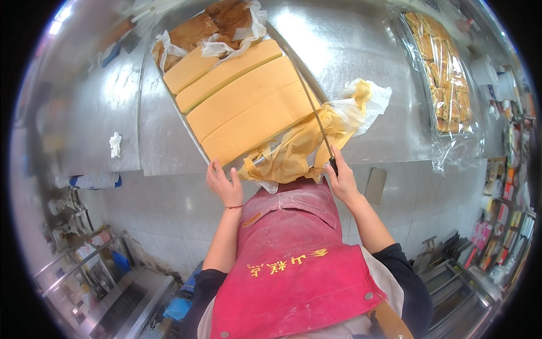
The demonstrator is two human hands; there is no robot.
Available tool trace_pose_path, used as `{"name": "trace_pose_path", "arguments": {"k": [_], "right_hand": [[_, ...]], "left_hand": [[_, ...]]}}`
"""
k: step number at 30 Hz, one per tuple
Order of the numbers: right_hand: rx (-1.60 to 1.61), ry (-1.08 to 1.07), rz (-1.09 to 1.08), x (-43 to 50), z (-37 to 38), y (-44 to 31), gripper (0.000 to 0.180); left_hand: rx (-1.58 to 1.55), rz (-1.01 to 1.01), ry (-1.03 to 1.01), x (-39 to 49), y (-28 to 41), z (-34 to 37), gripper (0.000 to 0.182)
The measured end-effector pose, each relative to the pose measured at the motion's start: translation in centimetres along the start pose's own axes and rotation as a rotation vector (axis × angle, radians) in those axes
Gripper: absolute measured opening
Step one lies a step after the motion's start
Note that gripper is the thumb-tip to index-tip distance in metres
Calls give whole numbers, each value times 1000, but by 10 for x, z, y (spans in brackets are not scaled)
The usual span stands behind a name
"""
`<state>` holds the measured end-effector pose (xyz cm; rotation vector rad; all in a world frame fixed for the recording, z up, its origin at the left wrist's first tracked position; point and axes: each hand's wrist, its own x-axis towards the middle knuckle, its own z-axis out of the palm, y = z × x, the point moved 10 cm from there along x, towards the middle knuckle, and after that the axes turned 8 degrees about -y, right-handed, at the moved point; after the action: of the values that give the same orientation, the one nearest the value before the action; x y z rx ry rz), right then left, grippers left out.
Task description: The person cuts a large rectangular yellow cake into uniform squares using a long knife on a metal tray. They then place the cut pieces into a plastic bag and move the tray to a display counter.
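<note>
My right hand (342, 177) grips the black handle of a long, thin-bladed knife (315, 112). Its blade runs up along the right side of yellow sponge cake (250, 106), which lies cut into long strips on a metal tray (192, 136). At the tray's near left corner, my left hand (225, 183) has its fingers apart and the fingertips by the cake's edge; whether they grip the tray rim is hard to see. Crumpled baking paper with yellow cake skin (296, 148) spreads over the tray's near end and to its right.
Browned cake (203, 27) with torn white paper lies at the tray's far end. To the right, a tray of baked pieces (444, 72) is covered in clear plastic. A white crumpled scrap (115, 145) rests on the steel table (368, 46) at left. Shelves (504, 220) stand at right.
</note>
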<state>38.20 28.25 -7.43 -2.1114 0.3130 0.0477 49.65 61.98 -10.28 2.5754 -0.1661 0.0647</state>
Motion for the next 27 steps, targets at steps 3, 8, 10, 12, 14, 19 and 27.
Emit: {"name": "trace_pose_path", "arguments": {"k": [3,8,10,12,14,19,27], "right_hand": [[-30,-52,-41,2,5,-3,56],[-118,-104,-59,9,20,-8,60],[-148,-96,-78,13,21,-13,61],[-162,-134,-7,16,25,-10,62],[-199,-148,-23,18,25,-17,62],[-229,-187,7,21,26,-24,61],[-258,-224,66,21,28,-25,62]], "left_hand": [[5,75,-49,9,17,9,56],[-4,213,-165,34,55,30,55],[7,278,-218,52,74,43,56],[30,317,-240,70,91,54,57],[48,340,-260,88,107,64,58],[59,387,-271,122,135,84,61],[135,326,-356,150,135,109,65]]}}
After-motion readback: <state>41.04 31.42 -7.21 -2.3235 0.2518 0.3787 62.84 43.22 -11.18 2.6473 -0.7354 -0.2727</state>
